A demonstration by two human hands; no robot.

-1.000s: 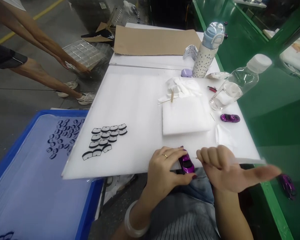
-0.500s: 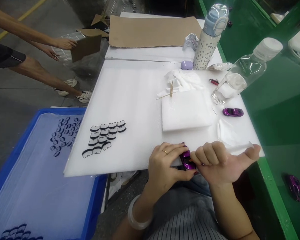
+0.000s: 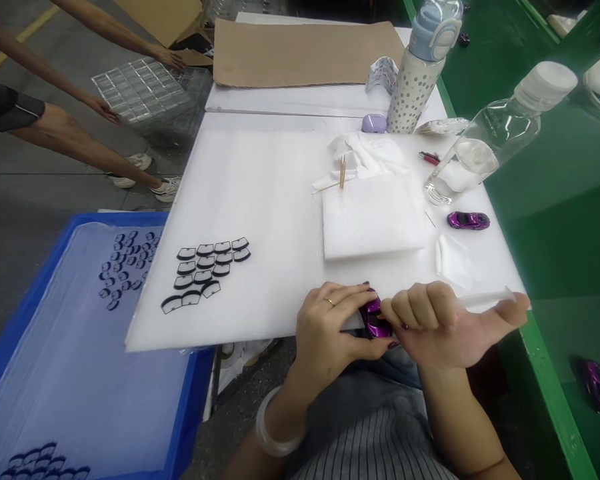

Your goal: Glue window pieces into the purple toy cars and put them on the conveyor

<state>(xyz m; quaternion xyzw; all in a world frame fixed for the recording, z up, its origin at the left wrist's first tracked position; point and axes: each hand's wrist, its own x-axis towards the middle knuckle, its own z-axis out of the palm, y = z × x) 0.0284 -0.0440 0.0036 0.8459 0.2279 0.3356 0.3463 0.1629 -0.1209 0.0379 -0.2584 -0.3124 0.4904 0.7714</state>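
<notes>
My left hand (image 3: 325, 327), with a ring and a pale bangle, grips a purple toy car (image 3: 375, 319) between fingers and thumb at the table's front edge. Against the car's right side, my right hand (image 3: 445, 327) has its fingers curled, while its thumb stretches out to the right. A thin white piece (image 3: 487, 298) lies along that thumb; I cannot tell what it is. Whatever the curled fingers pinch is hidden. Beyond my hands sits a white foam block (image 3: 375, 223) with toothpicks (image 3: 343, 172) standing in it. Another purple toy car (image 3: 469, 221) lies to the right.
Small black-edged curved pieces (image 3: 205, 262) lie in rows on the white table (image 3: 275, 180). A blue tray (image 3: 180, 413) holds more. A clear bottle (image 3: 500, 133), dotted bottle (image 3: 415, 87) and cardboard (image 3: 305, 57) stand around the back. At left, a person handles clear plastic trays (image 3: 140, 93).
The view has shifted slightly. My hands hold nearly the same pose on the car. The person at left has moved their hands apart, and the cardboard piece has left the plastic trays.
</notes>
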